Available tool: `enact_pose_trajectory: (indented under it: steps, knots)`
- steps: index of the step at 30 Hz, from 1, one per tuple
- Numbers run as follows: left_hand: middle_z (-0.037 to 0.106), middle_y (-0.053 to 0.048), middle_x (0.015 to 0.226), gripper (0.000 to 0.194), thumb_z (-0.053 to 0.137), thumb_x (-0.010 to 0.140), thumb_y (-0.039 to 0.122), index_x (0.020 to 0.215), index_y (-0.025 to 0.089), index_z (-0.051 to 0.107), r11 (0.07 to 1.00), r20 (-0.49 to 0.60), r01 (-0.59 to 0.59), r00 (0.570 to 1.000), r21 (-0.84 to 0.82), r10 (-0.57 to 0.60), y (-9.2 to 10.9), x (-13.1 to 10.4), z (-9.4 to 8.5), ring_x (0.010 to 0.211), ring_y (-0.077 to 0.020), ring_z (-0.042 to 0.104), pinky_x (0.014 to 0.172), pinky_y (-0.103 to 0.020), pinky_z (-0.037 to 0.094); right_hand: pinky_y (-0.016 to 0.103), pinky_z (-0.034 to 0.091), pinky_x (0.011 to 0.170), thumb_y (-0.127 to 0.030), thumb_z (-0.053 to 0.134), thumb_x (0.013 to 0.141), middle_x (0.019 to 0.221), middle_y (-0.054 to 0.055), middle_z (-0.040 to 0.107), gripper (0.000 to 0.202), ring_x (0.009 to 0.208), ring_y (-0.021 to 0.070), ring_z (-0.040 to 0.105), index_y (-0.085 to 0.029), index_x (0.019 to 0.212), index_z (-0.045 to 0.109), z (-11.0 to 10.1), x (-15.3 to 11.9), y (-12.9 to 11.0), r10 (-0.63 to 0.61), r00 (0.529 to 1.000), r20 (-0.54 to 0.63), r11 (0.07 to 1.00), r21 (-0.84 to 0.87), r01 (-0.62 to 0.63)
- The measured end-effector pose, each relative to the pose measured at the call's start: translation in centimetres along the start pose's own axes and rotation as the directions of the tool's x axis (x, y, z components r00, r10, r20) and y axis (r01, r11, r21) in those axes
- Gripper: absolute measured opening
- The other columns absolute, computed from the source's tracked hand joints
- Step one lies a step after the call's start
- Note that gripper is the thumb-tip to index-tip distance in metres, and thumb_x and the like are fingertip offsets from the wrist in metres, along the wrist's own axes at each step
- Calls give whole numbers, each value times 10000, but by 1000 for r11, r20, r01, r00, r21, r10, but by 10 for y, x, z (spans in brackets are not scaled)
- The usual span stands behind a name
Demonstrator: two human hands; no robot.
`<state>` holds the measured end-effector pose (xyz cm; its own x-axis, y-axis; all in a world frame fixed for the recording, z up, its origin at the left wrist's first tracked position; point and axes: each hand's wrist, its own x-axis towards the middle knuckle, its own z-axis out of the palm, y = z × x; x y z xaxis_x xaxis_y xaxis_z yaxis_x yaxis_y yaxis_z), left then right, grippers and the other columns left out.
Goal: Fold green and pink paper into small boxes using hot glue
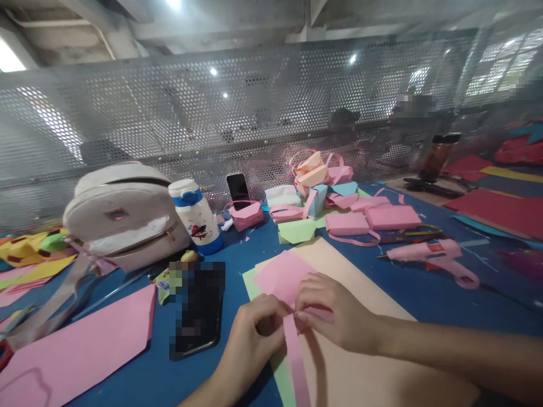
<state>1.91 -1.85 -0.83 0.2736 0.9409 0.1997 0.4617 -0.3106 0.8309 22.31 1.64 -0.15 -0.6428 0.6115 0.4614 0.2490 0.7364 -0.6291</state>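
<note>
My left hand (258,333) is closed, thumb and fingers pinching the upper end of a narrow pink paper strip (297,362). Close against it, my right hand (335,311) also pinches at the strip's end, where a pink piece shows under its fingers. The strip hangs down toward the near edge of the view. Beneath both hands lie large peach paper sheets (365,362), with a green sheet (250,282) at their left side. A pink paper sheet (284,274) rests on top, just beyond the fingers.
A pink glue gun (441,254) lies at the right. Behind are small folded paper bags (314,175) and a phone (238,189). Left stand a bottle (197,217) and a backpack (127,209), with a dark phone (201,311) and large pink paper (85,350) nearer.
</note>
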Motion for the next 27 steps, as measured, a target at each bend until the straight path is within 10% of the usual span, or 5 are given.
enact_pose_trajectory:
  steps: [27]
  knots:
    - [685, -25, 706, 99, 641, 803, 177, 751, 158, 723, 996, 46, 90, 995, 6, -90, 4, 3, 1, 668, -158, 550, 592, -212, 362, 331, 366, 736, -175, 528, 928, 808, 31, 632, 124, 792, 193, 508, -188, 812, 570, 3, -1, 3, -48, 999, -2, 988, -146, 47]
